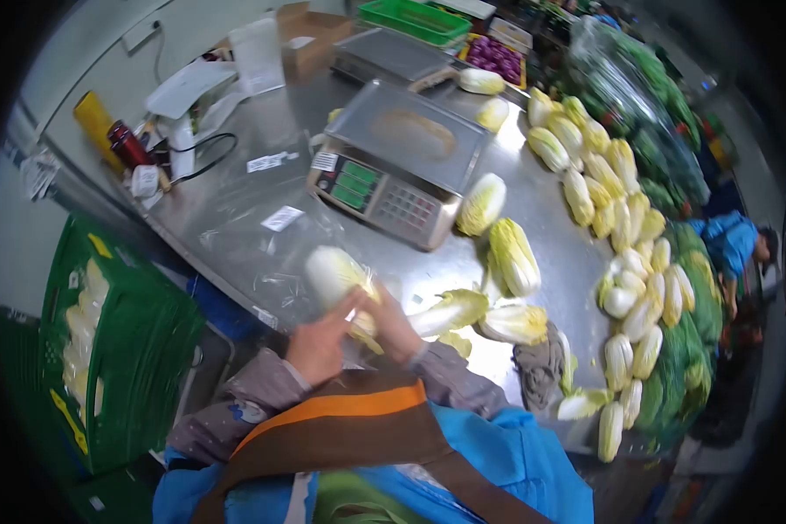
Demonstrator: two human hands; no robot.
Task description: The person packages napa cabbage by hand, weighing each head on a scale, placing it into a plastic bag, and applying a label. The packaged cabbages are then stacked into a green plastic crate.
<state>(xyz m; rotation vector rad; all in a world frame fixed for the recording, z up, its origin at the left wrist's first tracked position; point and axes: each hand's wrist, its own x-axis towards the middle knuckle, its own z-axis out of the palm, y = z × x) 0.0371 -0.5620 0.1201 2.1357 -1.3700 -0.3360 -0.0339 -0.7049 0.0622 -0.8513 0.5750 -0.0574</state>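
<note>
A pale napa cabbage (pixel 334 272) lies on the steel table in front of me, its leafy end toward my body. My left hand (pixel 316 348) is closed at that leafy end, fingers against its yellowish leaves. From the other side my right hand (pixel 393 323) grips the same end; its fingers are slightly blurred. A small white patch shows by the left fingertips, too small to name. Loose cabbage leaves (pixel 452 313) lie just right of my right hand, beside another napa cabbage (pixel 513 325).
A digital scale (pixel 393 166) stands ahead, with a second scale (pixel 391 57) behind it. Many napa cabbages (pixel 620 201) line the table's right side. A grey cloth (pixel 540 367) lies nearer me. At left is a green crate (pixel 122 349). A person in blue (pixel 729 244) is far right.
</note>
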